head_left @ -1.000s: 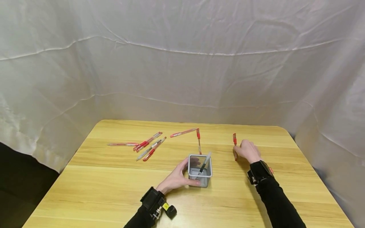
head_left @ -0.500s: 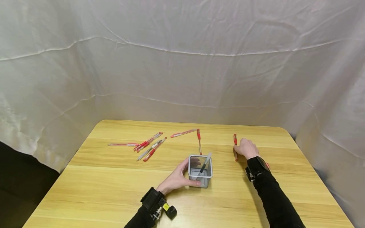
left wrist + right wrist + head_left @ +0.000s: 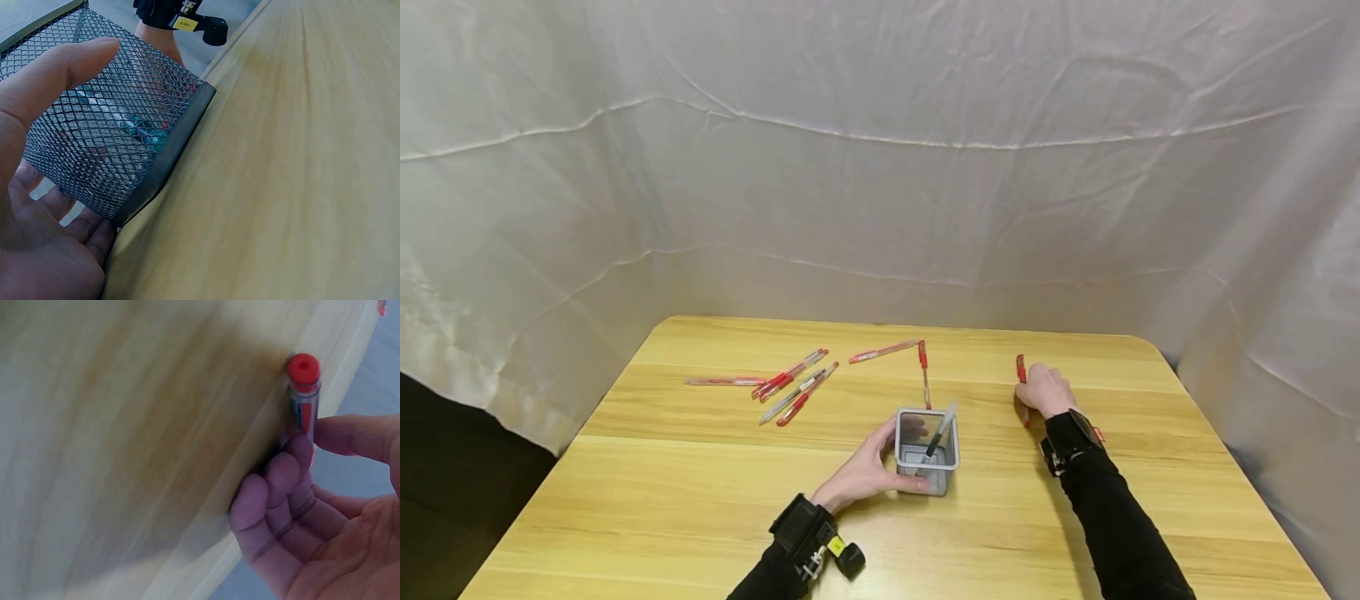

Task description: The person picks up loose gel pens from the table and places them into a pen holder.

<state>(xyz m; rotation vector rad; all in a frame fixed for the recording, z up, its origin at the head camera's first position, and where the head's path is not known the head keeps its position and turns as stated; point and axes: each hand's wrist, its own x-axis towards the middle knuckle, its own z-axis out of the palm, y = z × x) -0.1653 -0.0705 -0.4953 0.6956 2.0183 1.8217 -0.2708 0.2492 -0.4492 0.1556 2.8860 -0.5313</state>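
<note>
My left hand (image 3: 867, 471) grips a grey wire-mesh pen holder (image 3: 928, 466) that stands upright at the table's middle, thumb on the near side and fingers round the far side. A pen with a dark grip (image 3: 940, 431) leans inside it. In the left wrist view the thumb lies across the mesh wall (image 3: 65, 128), with the fingertips near its base. Farther right, my right hand (image 3: 1048, 390) pinches a clear pen with red ends (image 3: 1021, 368) between thumb and fingers, close over the tabletop. The right wrist view shows that pen's red end (image 3: 304, 370) beyond the curled fingers.
Several red pens (image 3: 790, 375) lie in a loose group on the left of the wooden table (image 3: 662, 500), one greyish pen (image 3: 782, 404) among them. Behind the holder are a red pen (image 3: 924, 367) and a pink one (image 3: 883, 351). A pale cloth (image 3: 880, 208) hangs behind.
The right hand has closed in slightly on its pen, which has shifted a little to the right, and the right forearm has swung slightly left. The left hand and holder stay put.
</note>
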